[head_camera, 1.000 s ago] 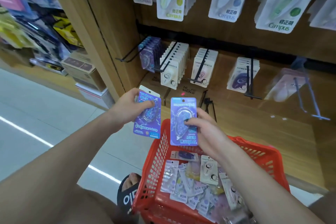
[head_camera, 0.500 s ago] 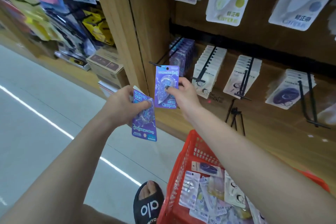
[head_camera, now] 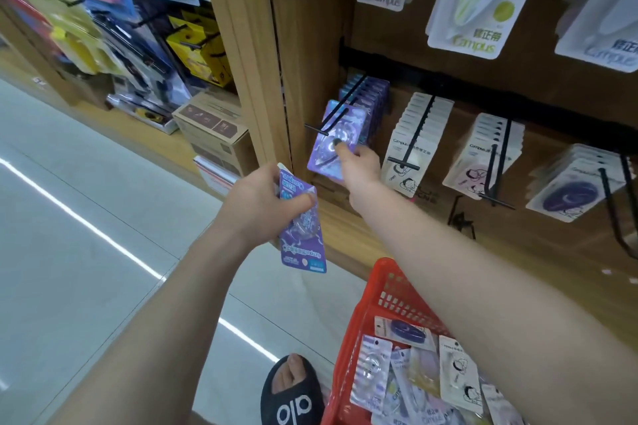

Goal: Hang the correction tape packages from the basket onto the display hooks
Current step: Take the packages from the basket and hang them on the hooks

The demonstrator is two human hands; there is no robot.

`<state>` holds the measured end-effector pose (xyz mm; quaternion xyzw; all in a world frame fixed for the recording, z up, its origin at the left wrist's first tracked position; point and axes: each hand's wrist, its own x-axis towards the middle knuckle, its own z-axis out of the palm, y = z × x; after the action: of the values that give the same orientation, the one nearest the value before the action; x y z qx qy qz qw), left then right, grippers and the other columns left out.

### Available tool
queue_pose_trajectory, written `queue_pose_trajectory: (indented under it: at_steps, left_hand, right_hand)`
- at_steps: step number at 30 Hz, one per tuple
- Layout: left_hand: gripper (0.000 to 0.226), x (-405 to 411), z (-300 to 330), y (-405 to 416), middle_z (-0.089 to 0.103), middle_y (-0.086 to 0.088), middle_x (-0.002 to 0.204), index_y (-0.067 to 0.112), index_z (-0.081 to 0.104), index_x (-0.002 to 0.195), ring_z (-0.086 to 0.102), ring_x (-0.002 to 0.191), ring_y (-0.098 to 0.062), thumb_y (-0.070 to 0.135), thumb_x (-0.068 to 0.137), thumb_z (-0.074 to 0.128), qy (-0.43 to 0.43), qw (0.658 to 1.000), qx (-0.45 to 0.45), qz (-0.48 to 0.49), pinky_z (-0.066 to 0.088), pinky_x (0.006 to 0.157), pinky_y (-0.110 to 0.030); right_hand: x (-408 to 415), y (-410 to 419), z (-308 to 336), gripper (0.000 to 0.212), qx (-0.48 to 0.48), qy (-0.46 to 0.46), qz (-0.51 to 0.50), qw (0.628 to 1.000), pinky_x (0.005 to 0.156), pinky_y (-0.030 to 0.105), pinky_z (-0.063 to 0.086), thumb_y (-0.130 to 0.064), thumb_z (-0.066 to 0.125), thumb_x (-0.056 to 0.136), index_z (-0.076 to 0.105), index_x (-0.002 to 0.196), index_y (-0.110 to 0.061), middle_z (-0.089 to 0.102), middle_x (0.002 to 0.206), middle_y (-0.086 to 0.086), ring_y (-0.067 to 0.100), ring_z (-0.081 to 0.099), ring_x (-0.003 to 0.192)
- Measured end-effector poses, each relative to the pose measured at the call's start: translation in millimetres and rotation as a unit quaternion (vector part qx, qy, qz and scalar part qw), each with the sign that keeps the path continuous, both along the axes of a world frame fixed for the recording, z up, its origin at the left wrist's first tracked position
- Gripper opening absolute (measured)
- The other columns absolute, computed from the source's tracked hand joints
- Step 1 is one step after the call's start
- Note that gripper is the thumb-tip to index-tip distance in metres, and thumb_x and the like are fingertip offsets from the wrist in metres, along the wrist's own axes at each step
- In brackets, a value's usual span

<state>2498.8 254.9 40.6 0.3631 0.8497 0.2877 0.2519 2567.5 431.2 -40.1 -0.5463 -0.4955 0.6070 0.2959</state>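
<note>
My right hand pinches a purple correction tape package by its lower edge, holding it tilted at the leftmost black display hook; the hook's prongs cross the package's upper part. More purple packages hang behind it on the same hook. Lower and to the left, my left hand grips a second purple package, its card hanging down. The red basket at the bottom right holds several mixed correction tape packages, partly hidden under my right forearm.
White packages hang on the neighbouring hooks, and dark-blue ones farther right. Large Campus packages hang above. A wooden upright borders the hook on the left. Cardboard boxes sit on the floor; my sandalled foot is beside the basket.
My right hand has carried its package up and forward from above the basket to the leftmost hook. The left hand kept its package and shifted little. The view swung left.
</note>
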Motion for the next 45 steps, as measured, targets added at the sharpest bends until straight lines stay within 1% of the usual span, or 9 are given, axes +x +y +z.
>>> queue_pose_trajectory:
  at_steps: [11, 18, 22, 25, 28, 33, 37, 41, 45]
  left_hand:
    - [0.048, 5, 1, 13, 0.068, 0.006, 0.109, 0.023, 0.05, 0.114, 0.07, 0.102, -0.013, 0.054, 0.088, 0.076, -0.012, 1.0, 0.002, -0.019, 0.052, 0.065, -0.023]
    - [0.049, 0, -3, 11, 0.069, 0.001, 0.114, 0.02, 0.052, 0.12, 0.071, 0.102, -0.016, 0.054, 0.091, 0.071, -0.024, 0.999, 0.037, 0.032, 0.062, 0.083, -0.039]
    - [0.046, -2, -5, 9, 0.066, 0.004, 0.107, 0.02, 0.05, 0.115, 0.069, 0.093, -0.013, 0.054, 0.092, 0.07, -0.013, 0.998, 0.044, 0.047, 0.055, 0.068, -0.027]
    - [0.049, -1, -6, 8, 0.07, 0.002, 0.105, 0.016, 0.056, 0.114, 0.07, 0.094, -0.016, 0.055, 0.089, 0.075, -0.007, 0.997, 0.056, 0.047, 0.058, 0.076, -0.036]
    - [0.049, -3, -4, 8, 0.072, 0.0, 0.101, 0.016, 0.063, 0.106, 0.07, 0.096, -0.021, 0.052, 0.081, 0.084, -0.041, 0.994, 0.074, 0.063, 0.059, 0.088, -0.045]
    - [0.049, -9, 0, 1, 0.08, 0.005, 0.088, 0.02, 0.069, 0.104, 0.077, 0.08, -0.01, 0.05, 0.072, 0.091, -0.17, 0.985, 0.027, -0.001, 0.057, 0.067, -0.024]
    - [0.048, -9, -2, -2, 0.081, 0.005, 0.101, 0.025, 0.074, 0.111, 0.078, 0.098, -0.017, 0.05, 0.074, 0.09, -0.217, 0.973, -0.001, -0.082, 0.059, 0.091, -0.034]
    - [0.076, -13, -3, -3, 0.08, 0.0, 0.101, 0.02, 0.068, 0.114, 0.077, 0.099, -0.021, 0.08, 0.068, 0.07, -0.217, 0.976, 0.0, -0.017, 0.055, 0.085, -0.034]
    - [0.066, -14, -2, -5, 0.077, 0.008, 0.098, 0.019, 0.066, 0.108, 0.076, 0.098, -0.012, 0.072, 0.07, 0.071, -0.192, 0.98, 0.005, -0.048, 0.058, 0.086, -0.033]
  right_hand:
    - [7, 0, 1, 0.068, -0.166, -0.004, -0.005, 0.986, 0.1, 0.042, 0.059, -0.052, 0.072, 0.093, 0.046, 0.143, -0.014, 0.058, 0.123, 0.007, 0.025, 0.071, 0.097]
    - [61, -77, 17, 0.05, -0.243, 0.146, 0.189, 0.94, 0.073, 0.033, 0.06, -0.055, 0.069, 0.091, 0.066, 0.119, -0.014, 0.08, 0.095, 0.004, 0.016, 0.078, 0.082]
    - [78, -97, 26, 0.039, -0.243, 0.182, 0.264, 0.915, 0.076, 0.034, 0.063, -0.029, 0.079, 0.088, 0.066, 0.119, -0.01, 0.08, 0.104, 0.008, 0.017, 0.078, 0.091]
    - [81, -97, 30, 0.015, -0.22, 0.164, 0.246, 0.93, 0.069, 0.032, 0.064, -0.001, 0.069, 0.095, 0.064, 0.107, -0.009, 0.079, 0.09, 0.008, 0.018, 0.078, 0.08]
    - [88, -88, 37, 0.03, -0.184, 0.148, 0.232, 0.944, 0.065, 0.03, 0.063, 0.011, 0.062, 0.093, 0.066, 0.115, -0.007, 0.077, 0.089, 0.008, 0.016, 0.076, 0.074]
    - [104, -69, 38, 0.038, -0.123, 0.126, 0.134, 0.975, 0.064, 0.027, 0.059, 0.014, 0.065, 0.084, 0.068, 0.116, -0.007, 0.076, 0.085, 0.006, 0.014, 0.071, 0.07]
    - [103, -60, 31, 0.027, -0.113, 0.155, 0.032, 0.981, 0.072, 0.033, 0.058, 0.013, 0.066, 0.085, 0.068, 0.105, -0.005, 0.076, 0.081, 0.008, 0.02, 0.071, 0.078]
    - [103, -58, 29, 0.022, -0.108, 0.172, 0.038, 0.978, 0.071, 0.032, 0.058, 0.01, 0.065, 0.086, 0.068, 0.097, -0.009, 0.077, 0.085, 0.009, 0.019, 0.073, 0.082]
    - [104, -57, 32, 0.025, -0.096, 0.175, 0.08, 0.977, 0.072, 0.033, 0.056, 0.009, 0.059, 0.086, 0.074, 0.096, -0.008, 0.076, 0.09, 0.013, 0.021, 0.07, 0.08]
